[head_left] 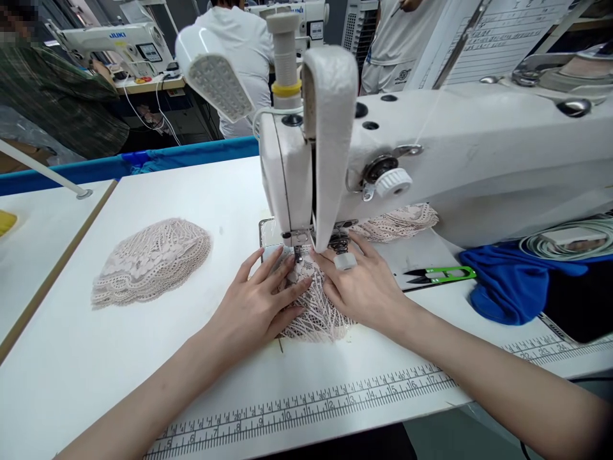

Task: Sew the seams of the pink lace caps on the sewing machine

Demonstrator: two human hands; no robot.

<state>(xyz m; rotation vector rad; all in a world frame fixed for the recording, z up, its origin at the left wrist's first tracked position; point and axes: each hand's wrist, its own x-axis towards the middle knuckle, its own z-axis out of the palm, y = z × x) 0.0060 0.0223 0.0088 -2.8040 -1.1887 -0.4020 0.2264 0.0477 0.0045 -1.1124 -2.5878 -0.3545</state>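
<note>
A piece of pale pink lace (318, 310) lies under the needle area of a white sewing machine (287, 172). My left hand (256, 300) rests flat on the lace's left side, fingers spread, fingertips near the presser foot. On the right side of the lace lies my right hand (366, 281), its fingers apart and pointing at the foot; some fingertips are partly hidden by the machine head. A stack of similar lace pieces (153, 260) sits on the white table to the left. More lace (397, 222) is behind the needle area, under the machine arm.
Green-handled thread snips (443, 275), a blue cloth (510, 284) and a dark phone (582, 300) lie at the right. A printed ruler (287, 415) runs along the table's front edge. Behind are other people and another sewing machine (115, 45).
</note>
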